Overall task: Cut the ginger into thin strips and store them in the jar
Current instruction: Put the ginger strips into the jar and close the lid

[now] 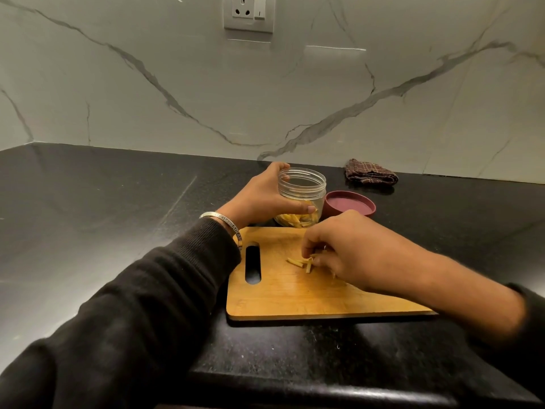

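A clear plastic jar (303, 187) stands on the black counter just behind the wooden cutting board (289, 293). Ginger strips lie in the jar's bottom. My left hand (259, 196) grips the jar from its left side, thumb across the front. A few pale ginger strips (299, 263) lie on the board near its middle. My right hand (345, 249) hovers low over them with its fingertips curled down, pinching at the strips; some strips are hidden under the fingers.
The jar's maroon lid (349, 205) lies upside down to the right of the jar. A folded brown checked cloth (370, 172) sits against the marble backsplash. A wall socket (249, 13) is above. The counter's front edge (324, 388) runs close below the board.
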`<control>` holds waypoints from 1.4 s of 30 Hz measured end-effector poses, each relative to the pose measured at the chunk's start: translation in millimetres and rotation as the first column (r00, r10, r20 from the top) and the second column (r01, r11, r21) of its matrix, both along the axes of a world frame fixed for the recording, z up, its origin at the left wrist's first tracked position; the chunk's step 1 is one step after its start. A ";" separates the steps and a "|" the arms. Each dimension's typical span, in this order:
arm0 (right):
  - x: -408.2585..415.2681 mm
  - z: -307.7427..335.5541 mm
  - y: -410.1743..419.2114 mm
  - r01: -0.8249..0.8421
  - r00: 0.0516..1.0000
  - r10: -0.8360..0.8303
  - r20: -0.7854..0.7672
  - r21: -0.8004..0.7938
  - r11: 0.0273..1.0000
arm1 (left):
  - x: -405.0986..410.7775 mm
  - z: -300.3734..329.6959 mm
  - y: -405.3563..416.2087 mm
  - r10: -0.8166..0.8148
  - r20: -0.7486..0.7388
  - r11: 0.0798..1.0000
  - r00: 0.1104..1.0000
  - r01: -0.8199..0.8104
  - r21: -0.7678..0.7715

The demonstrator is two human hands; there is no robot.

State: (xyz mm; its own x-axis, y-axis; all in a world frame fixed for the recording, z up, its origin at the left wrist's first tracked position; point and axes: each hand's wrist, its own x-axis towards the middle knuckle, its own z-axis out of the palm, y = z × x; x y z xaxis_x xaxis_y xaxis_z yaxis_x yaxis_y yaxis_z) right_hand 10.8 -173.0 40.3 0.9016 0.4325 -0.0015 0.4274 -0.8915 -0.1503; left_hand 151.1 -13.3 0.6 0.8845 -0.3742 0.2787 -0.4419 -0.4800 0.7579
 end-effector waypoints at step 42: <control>67.5 37.4 -6.9 0.006 0.914 -0.135 0.382 0.321 0.947 | 1.1 -0.9 1.7 -0.039 0.003 0.999 0.999 0.039 -0.008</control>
